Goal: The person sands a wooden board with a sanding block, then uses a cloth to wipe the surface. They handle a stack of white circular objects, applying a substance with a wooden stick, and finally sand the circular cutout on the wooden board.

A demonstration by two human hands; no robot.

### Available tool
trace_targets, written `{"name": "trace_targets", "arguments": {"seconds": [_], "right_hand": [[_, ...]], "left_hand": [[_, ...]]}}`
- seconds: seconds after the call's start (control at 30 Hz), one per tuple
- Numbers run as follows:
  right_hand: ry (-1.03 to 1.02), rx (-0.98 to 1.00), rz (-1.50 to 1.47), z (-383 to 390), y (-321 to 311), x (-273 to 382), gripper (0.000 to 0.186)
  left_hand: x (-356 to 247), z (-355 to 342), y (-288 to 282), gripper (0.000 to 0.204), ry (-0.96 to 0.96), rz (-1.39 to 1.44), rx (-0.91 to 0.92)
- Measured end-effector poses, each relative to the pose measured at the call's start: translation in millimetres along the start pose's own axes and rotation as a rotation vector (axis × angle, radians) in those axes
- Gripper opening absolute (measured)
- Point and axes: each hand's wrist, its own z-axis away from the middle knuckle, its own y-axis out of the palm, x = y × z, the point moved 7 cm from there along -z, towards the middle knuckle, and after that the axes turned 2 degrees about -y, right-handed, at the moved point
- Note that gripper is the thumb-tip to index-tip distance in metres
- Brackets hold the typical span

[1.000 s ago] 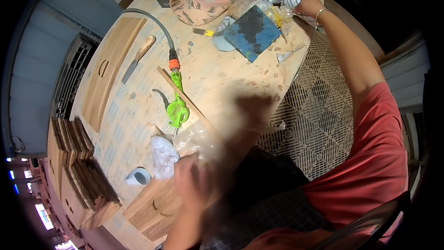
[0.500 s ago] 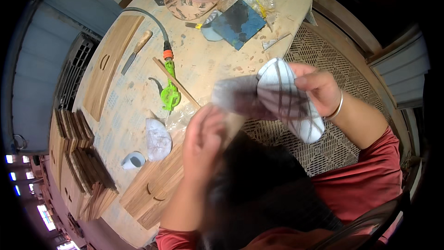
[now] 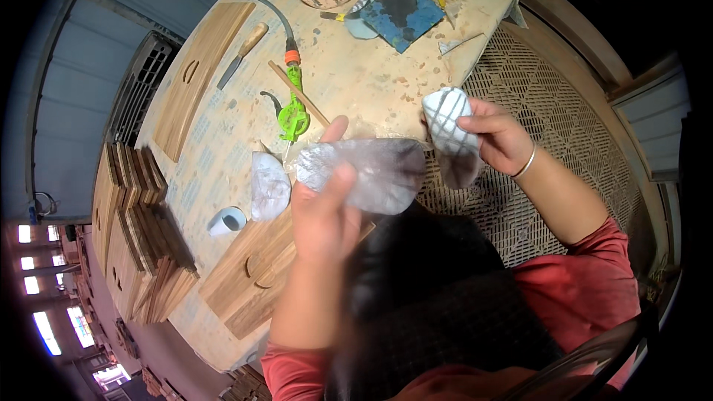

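My left hand (image 3: 330, 212) pinches a grey-white half-round sheet (image 3: 382, 177) between thumb and fingers, above the table's near edge. Closed on a folded sheet (image 3: 448, 117), white with dark crossing lines, my right hand (image 3: 501, 135) is held a little further right; a greyish part of that sheet hangs below. The two sheets are apart. On the table left of my left hand lies another pale half-round sheet (image 3: 270, 187), with a small grey rolled piece (image 3: 227, 221) beside it. A wooden board with curved marks (image 3: 245, 282) is partly behind my left forearm.
A green air blow gun (image 3: 295, 111) on a hose lies mid-table beside a thin wooden stick (image 3: 301, 95). Further left are a wooden-handled knife (image 3: 243, 56) and a long board (image 3: 197, 78). Stacked boards (image 3: 137, 215) stand at the left edge; a blue-black square (image 3: 405, 15) lies at the back.
The sheet pieces have come apart: my left hand now holds one half-round sheet, flat and in clear view. My right hand keeps the lined sheet, now folded smaller. The view has shifted slightly.
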Motion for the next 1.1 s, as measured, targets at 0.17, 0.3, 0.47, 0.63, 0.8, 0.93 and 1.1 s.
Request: {"name": "trace_targets", "arguments": {"seconds": [0.17, 0.3, 0.47, 0.63, 0.8, 0.93, 1.1], "right_hand": [[-0.117, -0.071, 0.803, -11.9, 8.3, -20.3, 0.037], [-0.257, 0.272, 0.945, -19.4, 47.1, -35.9, 0.019], [-0.227, 0.234, 0.836, -13.3, 57.3, -32.7, 0.016], [0.038, 0.031, 0.237, -3.8, 34.4, -40.9, 0.030], [-0.044, -0.113, 0.245, 14.0, 10.4, -26.0, 0.029], [-0.050, -0.167, 0.212, 18.0, 8.1, -28.4, 0.030], [-0.131, -0.189, 0.170, 17.1, 20.7, -14.9, 0.025]], "left_hand": [[10.4, 7.1, 32.2, 0.082, -0.129, 0.134, 0.226], [20.9, 8.7, 43.5, 0.084, -0.141, 0.134, 0.255], [20.4, 11.2, 29.5, 0.080, -0.149, 0.052, 0.192], [20.8, 2.6, 15.7, 0.071, -0.105, 0.024, 0.105], [5.7, -31.3, -15.1, 0.053, -0.085, -0.201, -0.099], [-35.7, -100.9, -28.9, 0.066, 0.065, -0.215, -0.109], [-16.7, -84.1, -22.3, 0.093, 0.074, -0.405, -0.116]]}}
